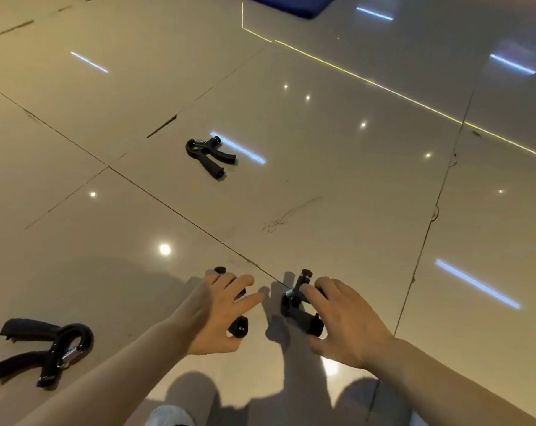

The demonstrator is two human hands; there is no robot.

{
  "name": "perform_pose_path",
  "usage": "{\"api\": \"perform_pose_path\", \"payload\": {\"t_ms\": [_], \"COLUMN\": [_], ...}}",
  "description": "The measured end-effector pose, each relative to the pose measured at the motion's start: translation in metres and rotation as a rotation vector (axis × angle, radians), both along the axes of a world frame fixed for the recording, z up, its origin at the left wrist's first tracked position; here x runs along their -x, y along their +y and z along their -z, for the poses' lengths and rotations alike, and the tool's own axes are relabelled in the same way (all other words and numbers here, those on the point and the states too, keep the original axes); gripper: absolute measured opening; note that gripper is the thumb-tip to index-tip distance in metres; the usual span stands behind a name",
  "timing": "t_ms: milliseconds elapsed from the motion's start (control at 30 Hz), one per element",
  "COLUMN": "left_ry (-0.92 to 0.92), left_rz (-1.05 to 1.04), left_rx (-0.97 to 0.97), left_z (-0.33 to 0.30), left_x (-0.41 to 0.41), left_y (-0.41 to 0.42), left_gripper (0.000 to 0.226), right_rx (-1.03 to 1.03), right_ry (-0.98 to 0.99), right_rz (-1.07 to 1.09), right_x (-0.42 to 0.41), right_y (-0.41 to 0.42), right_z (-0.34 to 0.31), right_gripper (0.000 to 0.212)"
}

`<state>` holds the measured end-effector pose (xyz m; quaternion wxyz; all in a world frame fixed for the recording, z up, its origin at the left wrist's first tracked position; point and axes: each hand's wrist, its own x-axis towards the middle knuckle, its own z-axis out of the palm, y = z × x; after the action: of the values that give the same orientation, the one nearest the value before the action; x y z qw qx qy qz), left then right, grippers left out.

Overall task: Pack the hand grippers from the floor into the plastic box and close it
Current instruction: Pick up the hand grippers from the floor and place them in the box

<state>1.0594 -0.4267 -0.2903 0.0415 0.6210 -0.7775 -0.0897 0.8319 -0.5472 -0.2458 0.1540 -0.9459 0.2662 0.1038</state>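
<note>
Reaching down to the tiled floor [322, 179], each hand closes on a black hand gripper. Left hand [217, 315]: fingers curled round gripper A [238, 328]. Right hand [346, 321]: fingers and thumb pinching gripper B [297, 302]. Gripper C [209, 156] lies farther off; gripper D [42, 352] lies at lower left. Blue mat [291, 3] at top edge. No writing is legible.

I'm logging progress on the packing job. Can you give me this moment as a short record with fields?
left hand: left hand grips a hand gripper at the floor
right hand: right hand grips another hand gripper
loose on floor: far gripper, near-left gripper
floor: glossy tiled floor
plastic box: not in view
packed so far: cannot tell
</note>
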Motion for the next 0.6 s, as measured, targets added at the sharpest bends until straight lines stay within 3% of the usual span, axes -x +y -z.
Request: {"api": "perform_pose_path", "payload": {"t_ms": [133, 300, 500, 600], "left_ry": [0.012, 0.085, 0.032, 0.094], "left_rz": [-0.124, -0.296, -0.308, -0.355], "left_rx": [0.089, 0.154, 0.147, 0.136], "left_z": [-0.003, 0.012, 0.019, 0.022], "left_x": [-0.005, 0.007, 0.014, 0.017], "left_y": [0.025, 0.048, 0.059, 0.06], "left_gripper": [0.065, 0.059, 0.061, 0.059], "right_rx": [-0.056, 0.015, 0.016, 0.004], "right_ry": [-0.079, -0.154, -0.151, -0.204], "right_rz": [-0.012, 0.093, 0.149, 0.179], "right_x": [-0.008, -0.021, -0.014, 0.008], "right_y": [0.014, 0.019, 0.019, 0.022], "right_z": [-0.001, 0.022, 0.031, 0.028], "right_gripper": [0.062, 0.054, 0.062, 0.068]}}
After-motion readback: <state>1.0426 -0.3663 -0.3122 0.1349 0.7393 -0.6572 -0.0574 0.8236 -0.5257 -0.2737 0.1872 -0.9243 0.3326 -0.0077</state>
